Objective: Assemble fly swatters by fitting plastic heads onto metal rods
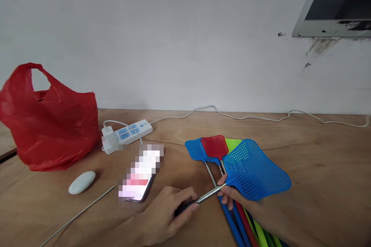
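Note:
A blue fly swatter (257, 170) with a perforated head and a metal rod is held between both hands. My left hand (171, 212) is closed around its dark handle end. Pinching the rod just below the blue head are the fingers of my right hand (234, 195). Beneath and behind it lie several more fly swatters: a red one (214, 147), a blue one (194, 149) and a yellow-green one (233, 144). Their coloured handles (246, 224) run toward the front edge of the view, partly hidden by my right hand and arm.
A red plastic bag (58, 127) stands at the left. Near it are a white power strip (135, 131) with a plugged-in charger, a blurred phone (142, 173), a white oval case (82, 182) and a cable (84, 210). A white cord (246, 117) runs along the wall.

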Demonstrator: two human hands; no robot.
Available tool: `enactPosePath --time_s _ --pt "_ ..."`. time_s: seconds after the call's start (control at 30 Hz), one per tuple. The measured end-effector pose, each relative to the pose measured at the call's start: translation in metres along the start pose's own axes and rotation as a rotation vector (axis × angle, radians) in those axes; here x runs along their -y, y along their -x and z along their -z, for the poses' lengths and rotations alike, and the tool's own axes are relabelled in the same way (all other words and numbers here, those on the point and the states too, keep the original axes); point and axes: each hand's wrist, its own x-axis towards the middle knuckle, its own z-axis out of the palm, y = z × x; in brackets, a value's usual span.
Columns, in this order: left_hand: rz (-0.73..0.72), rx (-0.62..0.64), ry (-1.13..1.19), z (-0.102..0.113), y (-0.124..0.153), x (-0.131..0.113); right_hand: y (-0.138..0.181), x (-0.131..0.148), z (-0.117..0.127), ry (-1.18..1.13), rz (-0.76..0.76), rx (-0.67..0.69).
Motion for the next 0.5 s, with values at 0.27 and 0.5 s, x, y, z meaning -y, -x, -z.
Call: enactPosePath --time_s 0.27,0.5 --pt "0.081 -0.05 0.092 0.002 -0.005 -0.002 -0.006 -0.009 0.01 -0.145 0.055 -0.198" --pt "0.149 -0.06 0.122 0.0 -0.005 0.006 -0.021 -0.017 0.027 -0.257 0.131 -0.317"
